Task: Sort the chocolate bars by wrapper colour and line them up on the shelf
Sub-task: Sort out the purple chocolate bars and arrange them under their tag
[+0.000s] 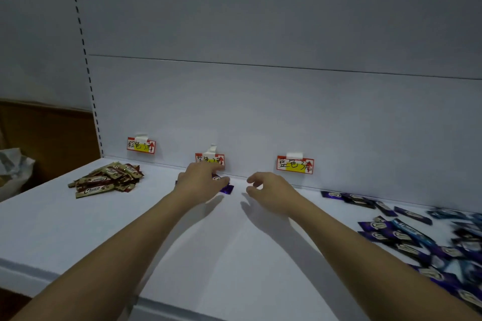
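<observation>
A purple-wrapped bar [226, 187] lies at the back of the white shelf [182, 242], under the middle label [210, 159]. My left hand [202, 180] lies over this bar with its fingers on it; most of the bar is hidden. My right hand [268, 190] hovers just to the right, fingers loosely curled and holding nothing. A heap of brown and gold bars [108, 179] sits at the back left under the brown label [141, 145]. Purple and blue bars [407, 232] lie mixed and scattered at the right.
A third label [295, 164] is taped to the back wall right of centre. The slotted shelf upright [90, 86] runs up the left side. Beyond the shelf's left end are a brown wooden panel [47, 133] and a crumpled white bag [13, 167].
</observation>
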A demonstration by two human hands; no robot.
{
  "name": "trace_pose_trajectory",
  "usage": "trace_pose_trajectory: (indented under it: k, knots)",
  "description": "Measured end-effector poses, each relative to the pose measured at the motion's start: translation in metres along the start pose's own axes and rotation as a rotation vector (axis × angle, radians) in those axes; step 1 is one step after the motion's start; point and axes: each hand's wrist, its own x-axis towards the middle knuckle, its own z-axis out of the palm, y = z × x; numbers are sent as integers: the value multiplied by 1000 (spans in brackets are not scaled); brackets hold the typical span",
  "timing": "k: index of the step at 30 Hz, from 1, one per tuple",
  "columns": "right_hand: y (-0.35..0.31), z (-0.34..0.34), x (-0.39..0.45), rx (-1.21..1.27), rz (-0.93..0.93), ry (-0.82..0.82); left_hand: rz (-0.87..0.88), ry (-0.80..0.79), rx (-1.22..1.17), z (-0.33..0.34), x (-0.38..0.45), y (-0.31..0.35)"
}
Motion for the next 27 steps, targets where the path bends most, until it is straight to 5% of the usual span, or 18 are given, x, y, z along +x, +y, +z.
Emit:
trace_pose_trajectory:
  k: [7, 18, 24, 27]
  knots:
    - [58, -69, -67, -37, 71, -50, 155, -118, -29, 43, -26, 103]
    - [208, -150, -104, -51, 238, 180, 275, -289, -278, 110, -21, 210]
    - [240, -148, -96, -8, 272, 272, 194, -232, -514, 152, -22, 237]
    - [240, -147, -99, -30, 192, 196, 255, -305, -403, 162, -23, 231]
